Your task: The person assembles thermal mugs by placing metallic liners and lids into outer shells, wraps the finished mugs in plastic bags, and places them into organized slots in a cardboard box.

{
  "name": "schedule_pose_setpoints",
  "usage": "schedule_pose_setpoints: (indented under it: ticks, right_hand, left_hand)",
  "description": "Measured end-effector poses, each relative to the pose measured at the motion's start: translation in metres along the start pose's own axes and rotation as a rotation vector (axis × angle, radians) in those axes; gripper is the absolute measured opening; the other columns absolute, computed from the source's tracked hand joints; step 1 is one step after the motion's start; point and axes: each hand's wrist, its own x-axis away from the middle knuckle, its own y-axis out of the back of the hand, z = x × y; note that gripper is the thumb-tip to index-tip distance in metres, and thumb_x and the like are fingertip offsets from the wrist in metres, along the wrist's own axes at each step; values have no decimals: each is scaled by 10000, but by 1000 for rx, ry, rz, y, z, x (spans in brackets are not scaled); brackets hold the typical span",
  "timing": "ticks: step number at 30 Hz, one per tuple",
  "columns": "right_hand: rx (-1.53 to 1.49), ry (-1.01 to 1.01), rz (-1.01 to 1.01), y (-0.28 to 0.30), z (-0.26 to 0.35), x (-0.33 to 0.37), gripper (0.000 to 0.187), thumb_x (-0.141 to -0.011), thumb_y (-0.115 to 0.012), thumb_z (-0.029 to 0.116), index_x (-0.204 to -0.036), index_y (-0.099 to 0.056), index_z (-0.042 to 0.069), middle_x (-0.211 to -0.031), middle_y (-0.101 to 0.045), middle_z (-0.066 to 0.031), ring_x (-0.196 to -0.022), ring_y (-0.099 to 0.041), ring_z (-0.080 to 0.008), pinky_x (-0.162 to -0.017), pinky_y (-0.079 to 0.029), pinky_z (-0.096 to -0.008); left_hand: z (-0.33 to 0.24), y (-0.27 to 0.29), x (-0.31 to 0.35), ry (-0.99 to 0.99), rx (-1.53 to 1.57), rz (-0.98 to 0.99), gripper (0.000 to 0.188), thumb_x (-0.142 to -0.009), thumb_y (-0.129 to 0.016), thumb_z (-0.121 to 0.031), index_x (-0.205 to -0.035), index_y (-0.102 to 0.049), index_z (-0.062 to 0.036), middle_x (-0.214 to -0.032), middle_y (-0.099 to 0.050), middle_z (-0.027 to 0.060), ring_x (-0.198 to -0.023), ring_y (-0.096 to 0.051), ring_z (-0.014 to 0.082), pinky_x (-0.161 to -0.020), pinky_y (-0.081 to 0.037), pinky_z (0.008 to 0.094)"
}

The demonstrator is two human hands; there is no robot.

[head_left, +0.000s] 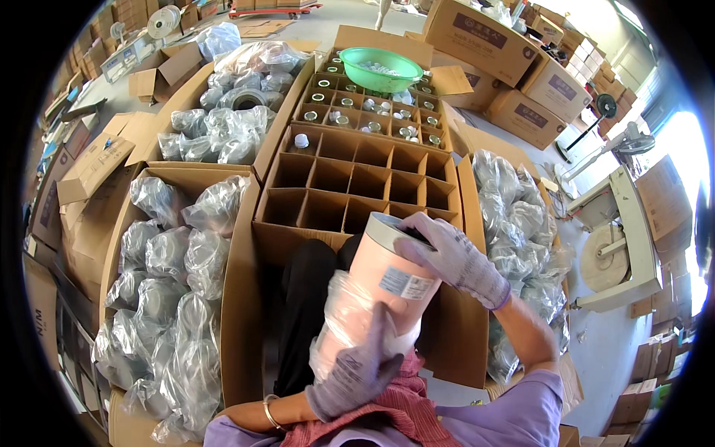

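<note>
A pink cylinder (pixel 372 264) with a grey rim and a pale label leans across my lap, its rimmed end up and away from me. Clear plastic wrap (pixel 344 309) is bunched around its lower part. My left hand (pixel 357 376), in a grey glove, supports the cylinder low down with the fingers closed along its side. At the top my right hand (pixel 454 253), also gloved, grips the rim, some fingertips over the opening; what they touch inside is hidden. Just beyond stands a divided carton (pixel 357 232) with bare cardboard compartments and one white-capped piece (pixel 301 140) in a corner.
Open cartons of plastic-wrapped grey pieces stand at my left (pixel 165 253) and right (pixel 514 201). Farther off, a green basin (pixel 380 71) of small white parts rests on another divided carton. Stacked boxes (pixel 477 37), a fan (pixel 629 141) and a pale machine (pixel 618 231) stand to the right.
</note>
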Motion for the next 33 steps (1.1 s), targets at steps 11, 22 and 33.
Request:
schedule_pose_setpoints:
  ticks: [11,22,33]
  right_hand:
    - [-236,578,237,25,-11,-2,572,-717,-759,312,-1159,-589,-8,-1191,-553,-170,-1124,-548,-302,-1001,-418,-387]
    - [392,514,144,4,-19,-15,225,-969,-514,276,-1050,-542,68,-964,-542,-142,-968,-545,-326,-807,-455,-413]
    - [-697,215,64,-16,-76,-56,748,-995,-240,638,-1198,-626,31,-1340,-537,-117,-1226,-511,-213,-1066,-372,-346]
  left_hand:
    - [80,58,-27,303,895,337,895,-755,-816,-206,-1494,-343,-28,-1250,-618,48,-1097,-531,81,-993,-432,279]
    - [36,3,-12,108,83,-53,925,-841,-746,-320,-1477,-193,62,-759,-631,274,-660,-660,425,-575,-521,436]
    - [148,50,-20,81,523,-15,677,-903,-697,-331,-1411,-437,34,-1001,-669,44,-839,-621,151,-794,-507,286]
